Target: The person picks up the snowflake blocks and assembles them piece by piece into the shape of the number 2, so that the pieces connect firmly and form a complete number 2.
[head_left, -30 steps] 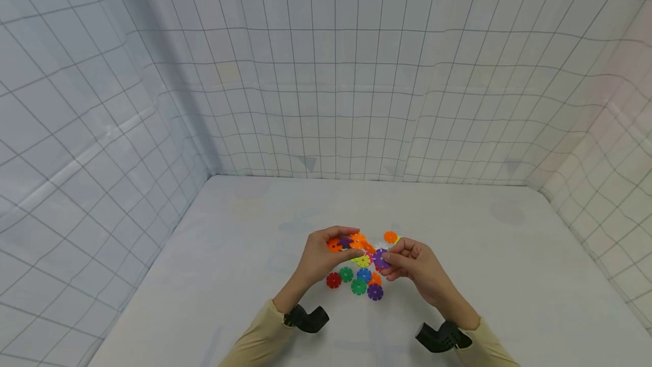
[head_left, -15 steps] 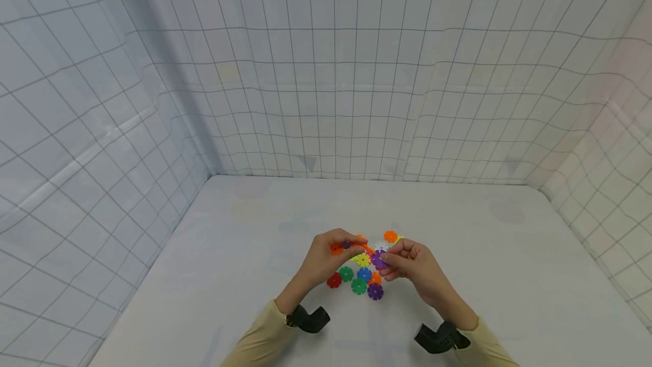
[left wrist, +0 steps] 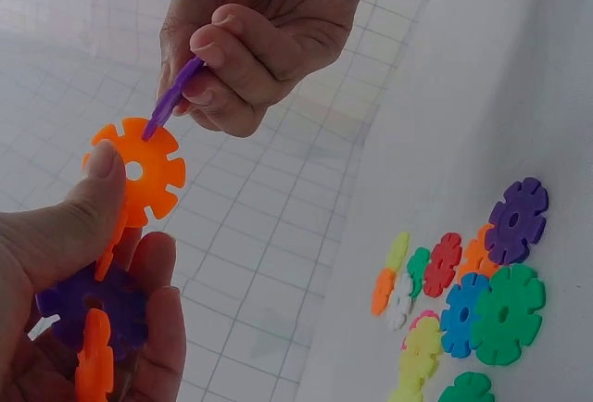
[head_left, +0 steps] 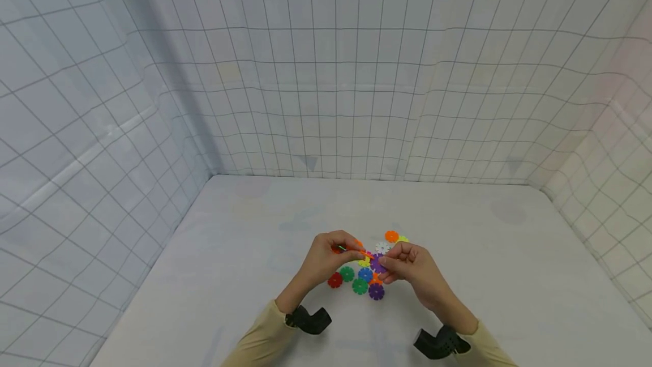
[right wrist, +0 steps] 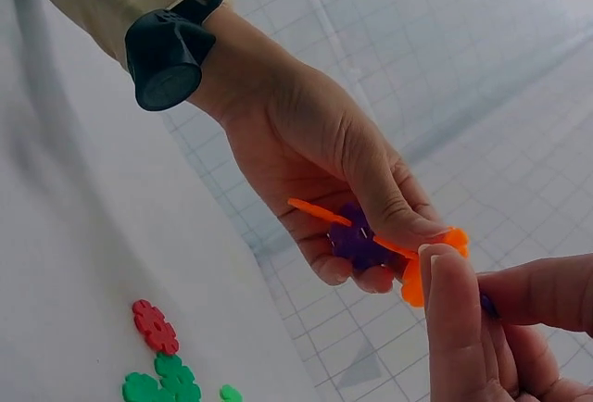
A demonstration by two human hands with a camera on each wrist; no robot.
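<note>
My left hand [head_left: 323, 259] holds a joined cluster of notched plastic discs between thumb and fingers. An orange disc [left wrist: 156, 194] sticks out past the thumb, and a purple disc [left wrist: 122, 309] with more orange ones lies against the curled fingers. My right hand [head_left: 417, 271] pinches another purple disc [left wrist: 174, 98] by its edge. Seen from the left wrist, that purple disc stands edge-on with its tip right at the rim of the orange disc. In the right wrist view its greater part is hidden by the right fingers [right wrist: 454, 319].
Loose notched discs lie on the white table [head_left: 244, 287] below the hands, among them a red one [head_left: 335, 280], a blue one [head_left: 365, 274], a green one [head_left: 359, 286] and a purple one [head_left: 376, 291]. Black wrist cameras sit on both forearms. Gridded white sheets surround the table.
My left hand has turned the cluster, so its orange disc shows edge-on in the head view. The hands have drawn slightly closer, bringing that disc and the pinched purple one together.
</note>
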